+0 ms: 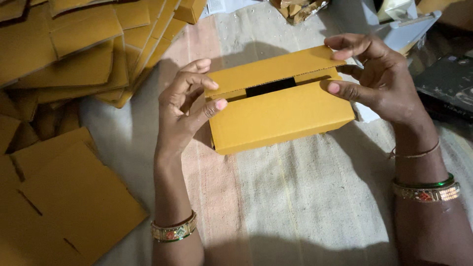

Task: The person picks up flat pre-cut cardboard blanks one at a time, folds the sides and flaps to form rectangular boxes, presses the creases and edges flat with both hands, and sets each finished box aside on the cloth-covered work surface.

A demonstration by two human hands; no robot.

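A yellow cardboard box (278, 116) sits between my hands over a striped cloth. Its top flap (273, 71) is tilted nearly closed, leaving a dark slit along the upper edge. My left hand (185, 108) grips the box's left end, thumb on the front panel and fingers on the flap's left corner. My right hand (372, 74) grips the right end, thumb pressing the front panel's corner and fingers over the flap's right corner. Bangles circle both wrists.
Flat yellow cardboard blanks (74, 54) are piled at the upper left, and more flat sheets (59, 197) lie at the lower left. A white container (409, 29) and a dark flat object (446, 83) sit at the upper right. Striped cloth (295, 197) covers the floor.
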